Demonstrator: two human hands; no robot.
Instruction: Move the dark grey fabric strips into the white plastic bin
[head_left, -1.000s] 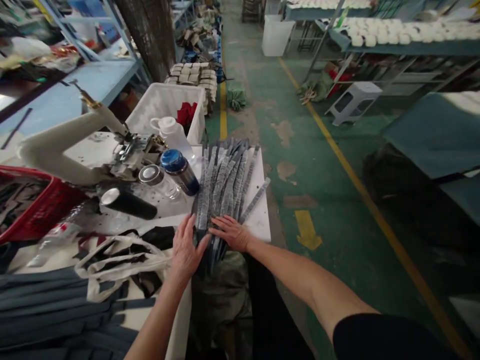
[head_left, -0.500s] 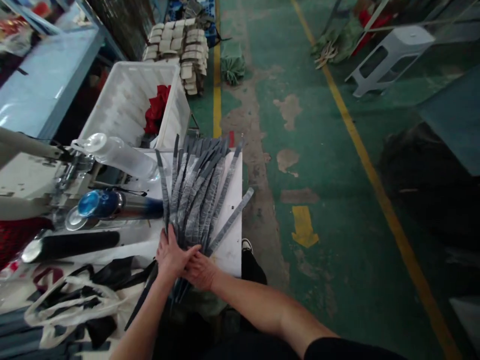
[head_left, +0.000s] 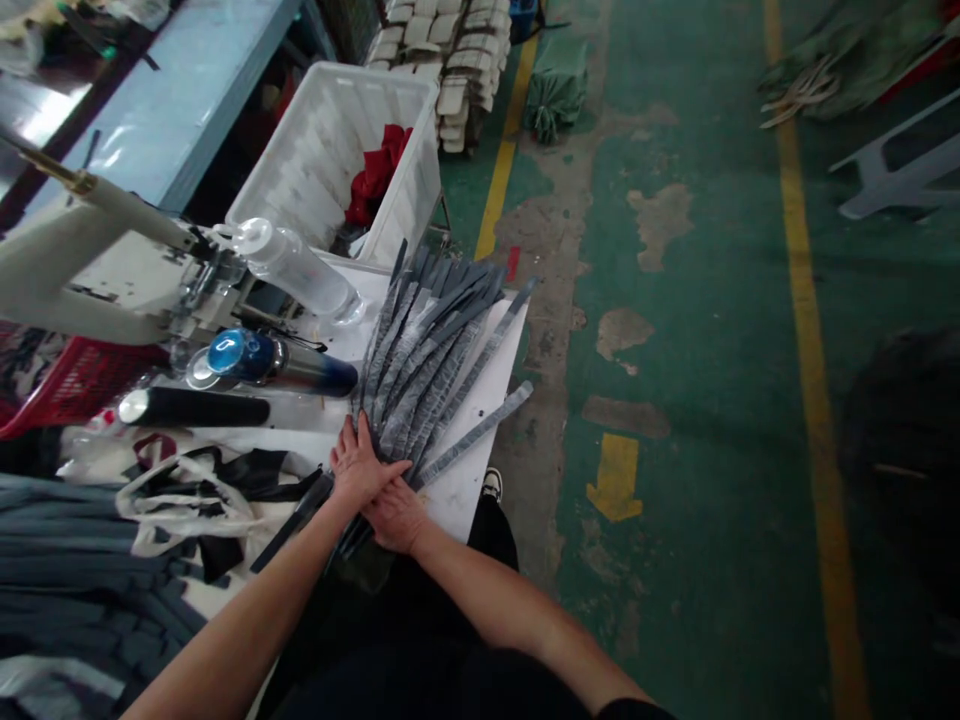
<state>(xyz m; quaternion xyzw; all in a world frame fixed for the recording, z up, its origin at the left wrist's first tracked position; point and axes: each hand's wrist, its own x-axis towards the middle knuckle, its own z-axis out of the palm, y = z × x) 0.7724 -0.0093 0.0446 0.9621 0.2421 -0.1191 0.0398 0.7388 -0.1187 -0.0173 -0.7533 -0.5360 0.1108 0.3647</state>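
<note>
A fanned bundle of long grey fabric strips (head_left: 431, 360) lies on the white table (head_left: 491, 385), its near ends hanging over the table's front edge. My left hand (head_left: 358, 466) lies flat on the near end of the bundle, fingers stretched out. My right hand (head_left: 395, 515) sits just under and behind it, partly covered by the left, fingers pressed on the strips at the table edge. One strip (head_left: 476, 430) lies apart to the right of the fan.
Left of the strips lie a blue-capped flask (head_left: 274, 362), a black cylinder (head_left: 195, 407) and a clear bottle (head_left: 296, 268) by a sewing machine (head_left: 97, 270). A white crate (head_left: 337, 160) stands behind, a red basket (head_left: 64, 385) and fabric bags (head_left: 172, 500) left. Green floor lies right.
My hands have come together over the near end of the strips, the left now overlapping the right. The view has tilted down and shifted, and the fan looks more gathered.
</note>
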